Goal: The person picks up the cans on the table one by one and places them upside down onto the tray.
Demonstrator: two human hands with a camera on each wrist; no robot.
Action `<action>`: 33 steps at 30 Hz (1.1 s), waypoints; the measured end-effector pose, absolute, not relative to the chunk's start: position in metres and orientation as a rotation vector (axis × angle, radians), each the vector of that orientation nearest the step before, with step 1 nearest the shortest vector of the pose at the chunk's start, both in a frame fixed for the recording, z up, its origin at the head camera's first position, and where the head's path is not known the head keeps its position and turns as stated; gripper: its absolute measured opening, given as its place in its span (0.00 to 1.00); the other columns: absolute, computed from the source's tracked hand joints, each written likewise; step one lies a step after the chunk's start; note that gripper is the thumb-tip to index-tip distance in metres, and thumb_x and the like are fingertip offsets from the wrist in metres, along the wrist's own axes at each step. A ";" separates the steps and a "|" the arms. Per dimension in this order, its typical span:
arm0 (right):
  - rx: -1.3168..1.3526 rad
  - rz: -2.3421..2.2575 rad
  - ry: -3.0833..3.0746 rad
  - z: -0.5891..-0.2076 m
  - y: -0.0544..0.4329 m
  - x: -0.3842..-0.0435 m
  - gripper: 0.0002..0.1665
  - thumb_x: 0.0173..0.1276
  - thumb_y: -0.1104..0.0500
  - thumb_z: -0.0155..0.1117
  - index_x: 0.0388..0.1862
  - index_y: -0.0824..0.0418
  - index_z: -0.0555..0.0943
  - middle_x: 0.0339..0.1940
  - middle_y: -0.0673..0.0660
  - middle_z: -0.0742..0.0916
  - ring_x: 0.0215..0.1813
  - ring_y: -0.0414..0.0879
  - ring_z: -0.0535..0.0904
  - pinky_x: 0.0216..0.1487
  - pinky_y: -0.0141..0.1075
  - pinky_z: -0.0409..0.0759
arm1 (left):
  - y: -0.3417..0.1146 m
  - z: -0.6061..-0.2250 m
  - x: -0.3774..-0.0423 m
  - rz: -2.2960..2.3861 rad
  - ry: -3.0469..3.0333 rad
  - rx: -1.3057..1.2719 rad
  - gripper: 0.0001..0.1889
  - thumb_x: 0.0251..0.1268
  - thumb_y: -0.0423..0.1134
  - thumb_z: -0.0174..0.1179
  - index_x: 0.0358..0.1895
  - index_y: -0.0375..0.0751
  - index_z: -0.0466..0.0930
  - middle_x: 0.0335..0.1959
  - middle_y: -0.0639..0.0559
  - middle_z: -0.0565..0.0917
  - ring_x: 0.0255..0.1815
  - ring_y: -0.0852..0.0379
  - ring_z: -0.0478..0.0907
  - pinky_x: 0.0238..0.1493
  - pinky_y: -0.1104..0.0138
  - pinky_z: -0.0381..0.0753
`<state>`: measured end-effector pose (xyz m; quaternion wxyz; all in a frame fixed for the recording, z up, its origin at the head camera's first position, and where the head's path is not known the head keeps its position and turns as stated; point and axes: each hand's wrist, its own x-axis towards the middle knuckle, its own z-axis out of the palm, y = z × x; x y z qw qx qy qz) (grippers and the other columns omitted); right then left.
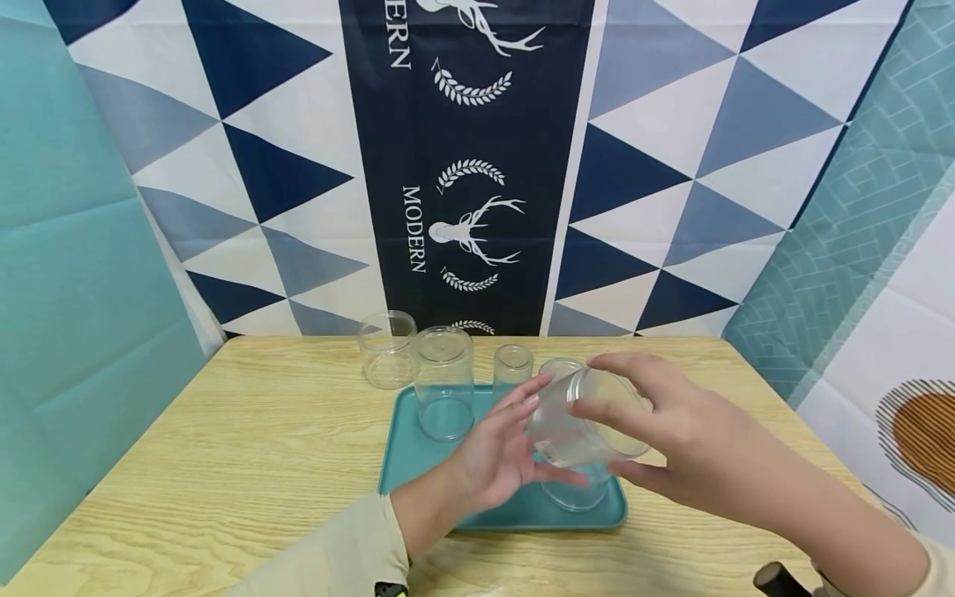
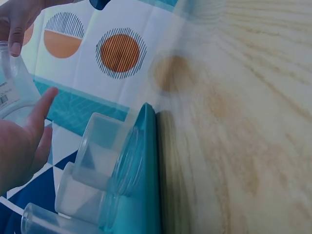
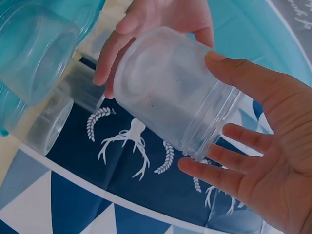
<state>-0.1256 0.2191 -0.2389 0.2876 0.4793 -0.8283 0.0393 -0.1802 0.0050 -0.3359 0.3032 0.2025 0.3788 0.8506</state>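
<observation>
A clear plastic jar [image 1: 567, 427] is tilted in the air above the right part of a teal tray [image 1: 403, 460]. My right hand [image 1: 697, 435] grips it around the threaded mouth, thumb on one side and fingers on the other, as the right wrist view shows. Beside the jar's base end, my left hand [image 1: 492, 464] has its fingers spread and extended; whether it touches the jar I cannot tell. A barcode label [image 2: 7, 95] is on the jar in the left wrist view. Another clear jar [image 1: 574, 493] stands on the tray below, partly hidden by the hands.
On the tray stand a tall clear jar [image 1: 444, 381] at left and a narrower one [image 1: 513, 365] at the back. Behind the tray's left corner, a clear container [image 1: 388, 348] is on the wooden table [image 1: 224, 464]. A dark cylindrical object [image 1: 779, 579] shows at lower right.
</observation>
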 end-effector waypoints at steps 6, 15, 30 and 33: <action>1.285 0.137 -2.200 -0.242 0.214 -0.121 0.29 0.72 0.38 0.40 0.61 0.48 0.77 0.63 0.61 0.75 0.58 0.56 0.75 0.39 0.46 0.86 | 0.003 -0.340 -0.177 2.267 0.944 0.543 0.20 0.73 0.43 0.46 0.65 0.52 0.60 0.61 0.48 0.70 0.60 0.44 0.71 0.50 0.39 0.76; 1.276 0.178 -2.208 -0.249 0.210 -0.117 0.31 0.72 0.36 0.40 0.65 0.47 0.76 0.65 0.61 0.74 0.60 0.55 0.74 0.41 0.47 0.85 | -0.006 -0.348 -0.174 2.228 0.931 0.660 0.23 0.69 0.38 0.46 0.66 0.49 0.62 0.60 0.49 0.72 0.60 0.47 0.71 0.51 0.43 0.78; 1.229 0.242 -2.234 -0.257 0.209 -0.116 0.42 0.69 0.30 0.44 0.71 0.55 0.69 0.70 0.58 0.71 0.63 0.52 0.73 0.46 0.42 0.84 | -0.022 -0.357 -0.174 2.264 0.957 0.703 0.24 0.68 0.40 0.51 0.67 0.48 0.62 0.62 0.46 0.70 0.59 0.43 0.73 0.49 0.42 0.79; 1.212 0.270 -2.238 -0.259 0.210 -0.116 0.43 0.69 0.29 0.46 0.70 0.57 0.70 0.69 0.57 0.72 0.63 0.51 0.73 0.53 0.35 0.80 | -0.026 -0.358 -0.173 2.281 0.997 0.692 0.25 0.68 0.39 0.51 0.68 0.47 0.62 0.62 0.45 0.70 0.58 0.43 0.74 0.47 0.43 0.80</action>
